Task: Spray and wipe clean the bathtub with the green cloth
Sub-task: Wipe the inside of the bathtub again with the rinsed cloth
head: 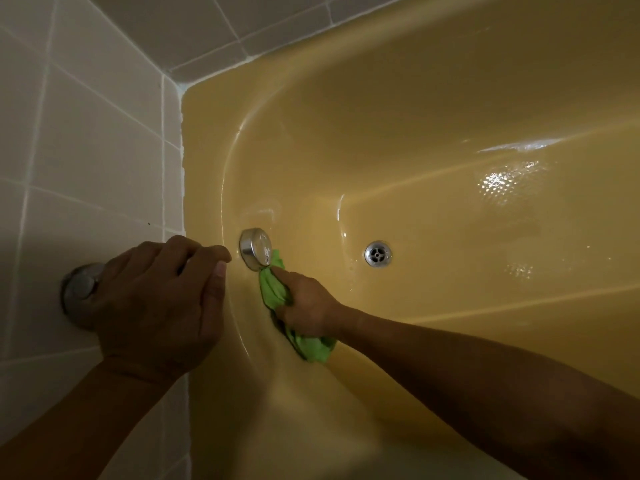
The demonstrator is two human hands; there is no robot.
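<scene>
**Green cloth pressed beside the round chrome cap**

From the head view we look down into a yellow bathtub [415,116] and take as our landmark the round chrome cap [256,249] on its end wall.

Just below that cap, and touching its lower edge, we see the green cloth [268,289]. It is bunched up and lies against the tub wall. The right hand [304,303] grips it, with the fingers curled round the bunch and one fingertip pushed up toward the cap. A loose tail of cloth hangs out behind the hand, further down from the cap.

To the left of the cap, at the tub's rim, we find the left hand [162,299]. Its fingers are curled inward and the thumb tip meets the forefinger; we cannot tell whether they hold anything. This hand partly covers a chrome wall fitting [81,289] on the tiled wall [86,150], well to the left of the cap.

To the right of the cap, on the tub floor, sits the drain [378,253]. Wet, shiny patches glint further right.
</scene>
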